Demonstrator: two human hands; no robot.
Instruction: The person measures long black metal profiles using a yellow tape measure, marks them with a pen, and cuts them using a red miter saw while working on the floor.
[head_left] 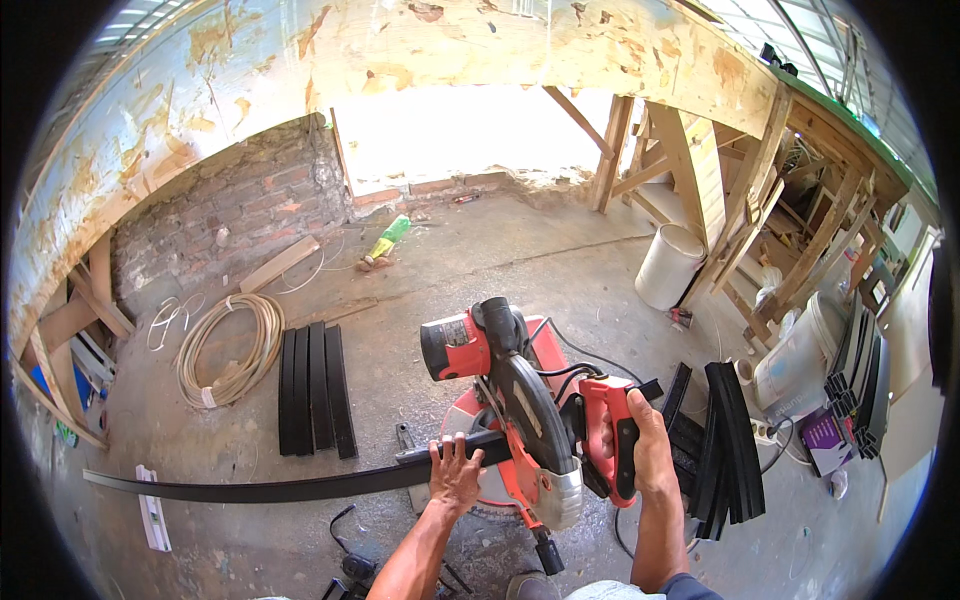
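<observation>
A red and black miter saw [535, 420] stands on the floor in front of me. My right hand [648, 440] is wrapped round its red handle [606, 430], to the right of the blade guard. A long black bar [290, 487] runs from the far left across the saw's base. My left hand [456, 472] holds it down near the fence, thumb and fingers over its top, just left of the blade guard. The far end of the bar lies over a white spirit level [153, 510]. The guard hides the blade and the spot where the bar meets it.
Short black pieces lie left [316, 390] and right [735, 440] of the saw. A coiled hose [230, 350], a green bottle [390, 237] and a wooden board [278, 264] lie further off. White buckets [672, 266] and timber supports [745, 200] stand right. Dark glasses [357, 567] lie near my left arm.
</observation>
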